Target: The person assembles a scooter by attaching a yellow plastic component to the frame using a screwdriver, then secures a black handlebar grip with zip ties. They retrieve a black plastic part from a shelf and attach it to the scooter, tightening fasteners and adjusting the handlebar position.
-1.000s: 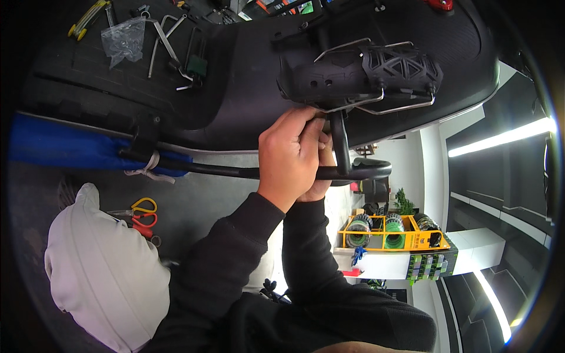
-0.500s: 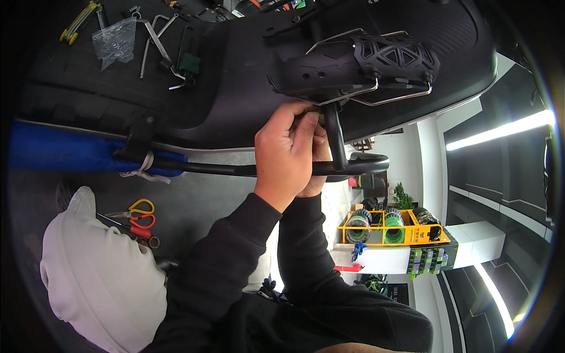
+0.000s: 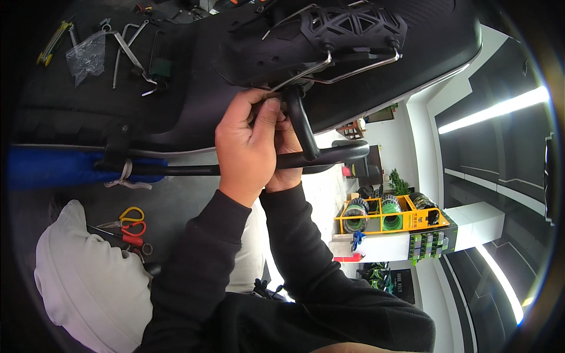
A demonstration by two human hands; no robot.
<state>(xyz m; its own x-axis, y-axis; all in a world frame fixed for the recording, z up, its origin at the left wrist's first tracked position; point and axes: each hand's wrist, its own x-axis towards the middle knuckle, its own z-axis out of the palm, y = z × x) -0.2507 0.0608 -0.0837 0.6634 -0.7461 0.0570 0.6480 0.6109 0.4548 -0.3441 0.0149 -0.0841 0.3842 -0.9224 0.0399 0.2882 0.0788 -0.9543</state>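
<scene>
My left hand (image 3: 247, 147) is closed, thumb and index finger pressed together beside a bent black tube (image 3: 301, 126). Behind it my right hand (image 3: 286, 141) is mostly hidden, its fingers curled in at the same spot. What the fingertips hold is too small and covered to make out. Just above them sits a black plastic piece with triangular cutouts (image 3: 353, 29), edged by bent silver wire rods (image 3: 362, 69). It lies against a large smooth black body panel (image 3: 435, 59). A black horizontal bar (image 3: 188, 170) passes behind my left hand and in front of my right.
Hex keys and wrenches (image 3: 132, 56), a clear plastic bag (image 3: 86, 57) and a yellow-handled tool (image 3: 54, 42) lie on the black surface at upper left. A blue wrap (image 3: 70, 170) is tied with white cord (image 3: 125, 176). Scissors (image 3: 132, 217) lie lower left; a yellow rack (image 3: 391, 217) stands right.
The whole view has shifted, so the panel, bar and hands appear farther left and slightly higher. Both hands stay at the same place beside the bent tube, fingers still closed.
</scene>
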